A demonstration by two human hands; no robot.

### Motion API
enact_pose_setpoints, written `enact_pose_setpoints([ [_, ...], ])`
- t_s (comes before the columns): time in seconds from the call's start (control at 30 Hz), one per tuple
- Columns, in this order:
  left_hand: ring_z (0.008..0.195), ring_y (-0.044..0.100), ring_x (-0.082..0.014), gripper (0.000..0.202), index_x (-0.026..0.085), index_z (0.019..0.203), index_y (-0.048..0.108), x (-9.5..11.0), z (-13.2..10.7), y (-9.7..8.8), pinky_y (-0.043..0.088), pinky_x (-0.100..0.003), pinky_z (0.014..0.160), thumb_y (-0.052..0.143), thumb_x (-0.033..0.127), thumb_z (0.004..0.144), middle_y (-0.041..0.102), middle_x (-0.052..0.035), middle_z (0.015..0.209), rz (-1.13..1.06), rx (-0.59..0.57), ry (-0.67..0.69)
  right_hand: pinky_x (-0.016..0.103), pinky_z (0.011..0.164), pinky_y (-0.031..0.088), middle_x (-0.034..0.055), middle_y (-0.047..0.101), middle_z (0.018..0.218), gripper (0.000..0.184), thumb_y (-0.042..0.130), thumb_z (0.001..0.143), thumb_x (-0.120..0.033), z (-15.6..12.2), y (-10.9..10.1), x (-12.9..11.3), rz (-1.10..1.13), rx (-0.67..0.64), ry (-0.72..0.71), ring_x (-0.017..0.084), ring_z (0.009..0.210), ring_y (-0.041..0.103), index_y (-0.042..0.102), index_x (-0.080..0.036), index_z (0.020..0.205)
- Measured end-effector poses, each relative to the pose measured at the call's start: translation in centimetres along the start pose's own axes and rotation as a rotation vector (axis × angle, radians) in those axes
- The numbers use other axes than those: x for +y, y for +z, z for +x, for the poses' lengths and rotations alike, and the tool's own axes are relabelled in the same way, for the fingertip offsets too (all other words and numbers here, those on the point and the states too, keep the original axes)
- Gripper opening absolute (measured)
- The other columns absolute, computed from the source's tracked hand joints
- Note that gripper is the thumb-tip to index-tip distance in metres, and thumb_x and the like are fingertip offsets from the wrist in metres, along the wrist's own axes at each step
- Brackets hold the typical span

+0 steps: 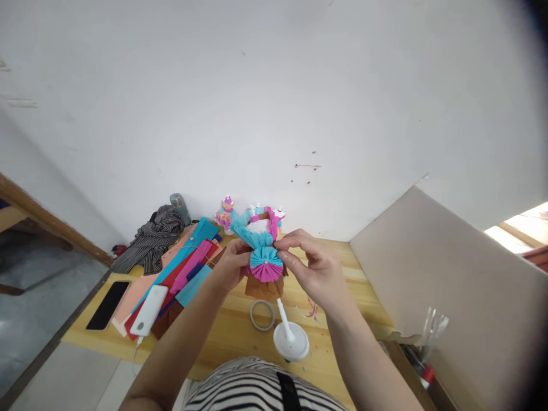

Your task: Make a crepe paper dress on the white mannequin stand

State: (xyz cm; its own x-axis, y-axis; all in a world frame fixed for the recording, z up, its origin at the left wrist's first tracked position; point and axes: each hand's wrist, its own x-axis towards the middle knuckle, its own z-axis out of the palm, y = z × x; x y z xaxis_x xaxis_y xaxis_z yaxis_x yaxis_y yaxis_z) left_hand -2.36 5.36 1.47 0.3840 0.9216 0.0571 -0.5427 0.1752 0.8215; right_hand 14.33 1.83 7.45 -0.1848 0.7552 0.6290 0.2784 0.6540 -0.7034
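A crepe-paper figure (266, 264) is held up over the table between my two hands. A round pleated rosette, blue above and pink below, is at its middle, with blue and pink ruffles above and brown paper below. My left hand (233, 265) is closed on the figure's left side. My right hand (312, 268) pinches the rosette's right edge between thumb and forefinger. Behind it, near the wall, stands a small pink and orange paper figure (226, 216); others there are partly hidden.
Below my hands lie a roll of tape (252, 321) and a white lidded pot (297, 345) with a white stick. To the left are coloured paper sheets (166, 274), a black phone (108, 305), a white device (149, 308), striped cloth (156, 237) and a bottle (180, 209). A board (385, 268) stands right.
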Motion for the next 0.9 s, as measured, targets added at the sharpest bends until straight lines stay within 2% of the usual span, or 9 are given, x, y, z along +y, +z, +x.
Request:
enact_pose_setpoints([
  [0.17,0.070,0.068,-0.0220,0.031,0.014,0.081,0.075,0.2,-0.1,-0.1,0.051,-0.030,0.063,0.084,0.029,0.055,0.074,-0.0078,0.073,0.000,-0.021,0.010,0.033,0.070,0.051,0.0028,0.067,0.082,0.009,0.061,0.085,-0.016,-0.4,0.0,0.3,0.089,-0.018,0.060,0.018,0.078,0.064,0.067,-0.022,0.086],
  [0.3,0.061,0.064,-0.0179,0.033,0.014,0.083,0.076,0.1,-0.2,-0.2,0.046,-0.026,0.055,0.084,0.031,0.056,0.073,-0.0084,0.075,0.030,-0.011,-0.006,0.033,0.069,0.050,0.0025,0.066,0.078,0.008,0.061,0.084,-0.017,-0.4,0.0,0.0,0.061,-0.032,0.055,0.018,0.075,0.063,0.067,-0.021,0.086],
  [0.4,0.051,0.057,-0.0129,0.036,0.014,0.087,0.076,-0.3,-0.1,-0.5,0.039,-0.023,0.047,0.084,0.031,0.056,0.073,-0.0086,0.075,0.056,0.000,-0.016,0.033,0.069,0.050,0.0027,0.067,0.079,0.009,0.060,0.086,-0.015,-0.3,0.1,-0.2,0.015,-0.009,0.022,0.017,0.076,0.063,0.067,-0.022,0.084],
  [0.57,0.048,0.053,-0.0105,0.041,0.014,0.094,0.076,-0.4,0.0,-0.7,0.035,-0.023,0.046,0.083,0.031,0.058,0.074,-0.0094,0.081,0.062,-0.006,-0.008,0.033,0.069,0.050,0.0023,0.065,0.080,0.012,0.060,0.086,-0.013,-0.4,0.2,-0.3,-0.034,0.028,-0.031,0.018,0.077,0.062,0.066,-0.023,0.089],
  [0.73,0.049,0.053,-0.0098,0.034,0.012,0.086,0.076,0.1,-0.2,-0.2,0.034,-0.021,0.046,0.084,0.030,0.058,0.073,-0.0088,0.078,0.074,-0.013,0.014,0.036,0.069,0.049,0.0030,0.063,0.078,0.015,0.061,0.084,-0.012,-0.3,0.0,-1.0,-0.111,0.026,-0.115,0.020,0.079,0.059,0.065,-0.023,0.094],
  [0.9,0.050,0.052,-0.0093,0.032,0.013,0.085,0.076,0.0,-0.2,-0.2,0.033,-0.021,0.045,0.082,0.030,0.059,0.074,-0.0084,0.082,0.101,-0.037,0.017,0.038,0.068,0.048,0.0043,0.060,0.077,0.013,0.062,0.083,-0.013,0.1,0.1,-1.6,-0.240,0.035,-0.184,0.022,0.080,0.057,0.065,-0.023,0.089],
])
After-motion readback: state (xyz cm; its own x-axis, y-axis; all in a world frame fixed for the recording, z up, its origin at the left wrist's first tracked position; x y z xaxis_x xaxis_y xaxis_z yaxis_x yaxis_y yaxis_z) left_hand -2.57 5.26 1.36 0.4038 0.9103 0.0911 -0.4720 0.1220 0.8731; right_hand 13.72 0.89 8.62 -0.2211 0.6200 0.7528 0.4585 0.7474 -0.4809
